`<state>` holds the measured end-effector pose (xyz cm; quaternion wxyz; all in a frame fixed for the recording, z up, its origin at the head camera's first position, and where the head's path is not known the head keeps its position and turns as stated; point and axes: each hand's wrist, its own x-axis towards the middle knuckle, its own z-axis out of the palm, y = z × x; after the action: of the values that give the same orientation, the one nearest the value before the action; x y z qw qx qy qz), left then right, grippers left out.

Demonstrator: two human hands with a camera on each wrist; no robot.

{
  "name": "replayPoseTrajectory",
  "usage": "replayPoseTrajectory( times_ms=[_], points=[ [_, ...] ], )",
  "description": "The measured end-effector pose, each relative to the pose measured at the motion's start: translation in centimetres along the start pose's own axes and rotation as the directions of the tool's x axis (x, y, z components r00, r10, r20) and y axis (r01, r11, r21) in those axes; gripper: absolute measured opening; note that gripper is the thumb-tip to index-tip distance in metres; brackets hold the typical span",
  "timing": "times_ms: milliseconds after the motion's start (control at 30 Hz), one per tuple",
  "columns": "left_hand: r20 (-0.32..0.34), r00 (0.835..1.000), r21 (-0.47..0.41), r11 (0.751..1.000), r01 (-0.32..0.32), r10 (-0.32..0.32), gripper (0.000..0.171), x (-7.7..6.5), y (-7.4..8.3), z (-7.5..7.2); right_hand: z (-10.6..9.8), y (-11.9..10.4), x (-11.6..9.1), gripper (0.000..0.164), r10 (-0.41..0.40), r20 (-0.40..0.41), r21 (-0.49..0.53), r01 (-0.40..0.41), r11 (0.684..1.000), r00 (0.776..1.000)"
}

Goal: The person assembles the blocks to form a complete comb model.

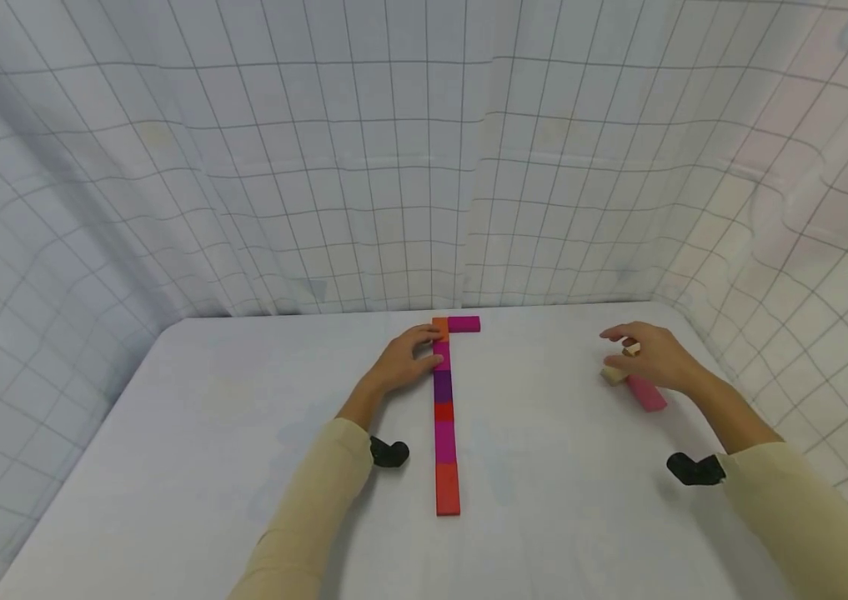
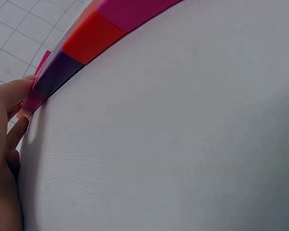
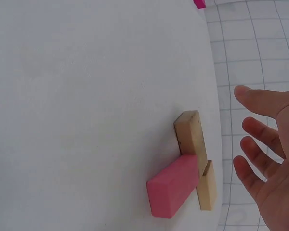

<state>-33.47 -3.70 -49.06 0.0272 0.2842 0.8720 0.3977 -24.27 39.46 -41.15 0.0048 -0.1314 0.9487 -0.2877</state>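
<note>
A straight row of coloured blocks runs away from the viewer on the white table: a red-orange block (image 1: pixel 448 490) nearest, then magenta (image 1: pixel 445 442), red (image 1: pixel 444 412), purple (image 1: pixel 442 386), magenta (image 1: pixel 442 350) and orange (image 1: pixel 439 323). Beside the far orange one, a magenta block (image 1: pixel 464 324) lies crosswise, pointing right. My left hand (image 1: pixel 401 360) touches the row's far part from its left side, thumb at the far magenta block, fingers at the orange. Over at the right, my right hand (image 1: pixel 652 354) hovers above a pink block (image 3: pixel 172 187) and two wooden blocks (image 3: pixel 192 134), holding nothing.
Behind and at both sides of the table (image 1: pixel 206 450) hangs a white curtain with a grid pattern (image 1: pixel 393 167). Each forearm wears a dark wrist mount, one at the left (image 1: pixel 389 452) and one at the right (image 1: pixel 696 469).
</note>
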Motion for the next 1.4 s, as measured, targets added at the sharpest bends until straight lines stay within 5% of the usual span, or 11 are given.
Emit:
replayPoseTrajectory(
  times_ms=[367,500,633,767,1400],
  points=[
    [0.011,1.0,0.004,1.0,-0.004,0.004,0.05,0.1,0.0,0.4,-0.4,3.4,-4.2,0.041,0.042,0.001,-0.031,-0.042,0.999,0.999],
    [0.01,1.0,-0.003,1.0,0.008,-0.008,0.05,0.0,0.2,0.4,0.5,4.7,-5.1,0.053,0.102,0.022,-0.044,-0.101,0.994,0.995],
    [0.005,1.0,-0.005,1.0,0.021,-0.021,0.049,-0.1,0.3,0.4,1.2,5.4,-5.3,0.061,0.151,0.041,-0.047,-0.149,0.988,0.988],
    [-0.002,1.0,-0.003,1.0,0.029,-0.029,0.049,-0.2,0.3,0.3,1.1,5.6,-5.2,0.051,0.16,0.047,-0.029,-0.159,0.987,0.986],
    [0.008,0.999,0.011,0.999,0.042,-0.042,0.051,-0.1,0.0,0.0,-0.9,5.0,-4.5,0.049,0.124,0.164,0.031,-0.131,0.991,0.979]
  ],
)
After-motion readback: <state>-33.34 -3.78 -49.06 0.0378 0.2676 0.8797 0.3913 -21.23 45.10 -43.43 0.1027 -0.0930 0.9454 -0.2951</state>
